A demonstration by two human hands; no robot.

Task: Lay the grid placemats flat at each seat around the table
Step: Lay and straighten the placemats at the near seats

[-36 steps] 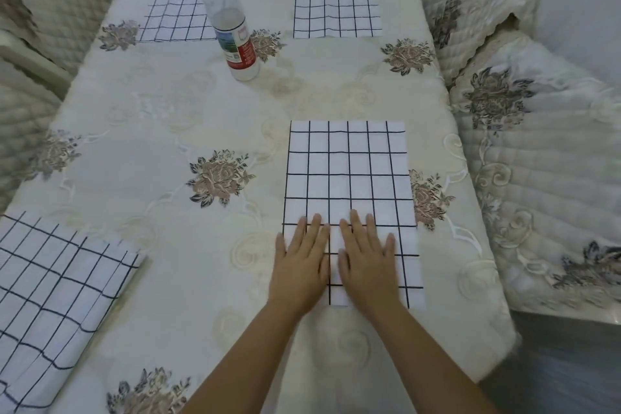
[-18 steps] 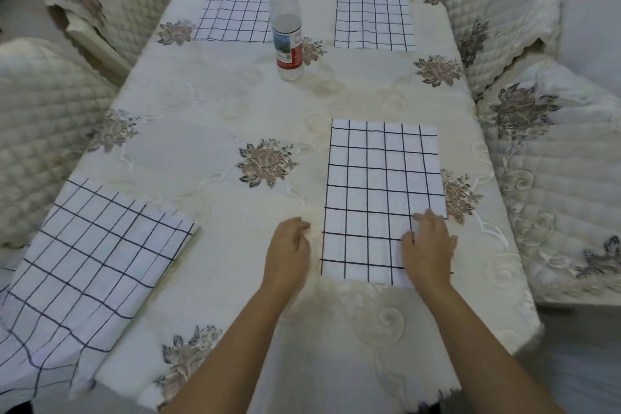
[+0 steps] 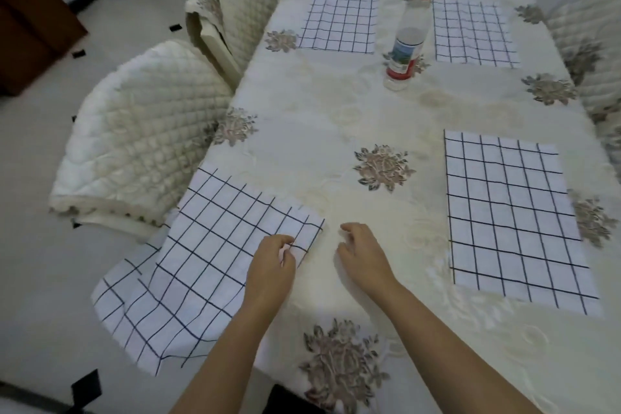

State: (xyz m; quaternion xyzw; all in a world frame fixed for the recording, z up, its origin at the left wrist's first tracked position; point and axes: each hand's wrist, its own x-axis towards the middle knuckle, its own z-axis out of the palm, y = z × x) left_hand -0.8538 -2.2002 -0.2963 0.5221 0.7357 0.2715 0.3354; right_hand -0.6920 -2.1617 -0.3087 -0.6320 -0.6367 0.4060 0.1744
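Note:
A folded grid placemat lies askew at the table's near-left corner, its lower part drooping over the edge. My left hand rests on its right edge with fingers curled, pinching the cloth near the corner. My right hand hovers just right of it over the bare tablecloth, fingers loosely curled and holding nothing. A flat grid placemat lies at the near right. Two more flat placemats sit at the far left and far right.
A clear plastic bottle with a red cap stands between the two far placemats. The table wears a cream floral tablecloth. Quilted chairs stand at the left, far left and right.
My view and both hands have swung left, away from the near-right placemat. My left hand has reached the folded placemat and taken its edge; my right hand trails beside it.

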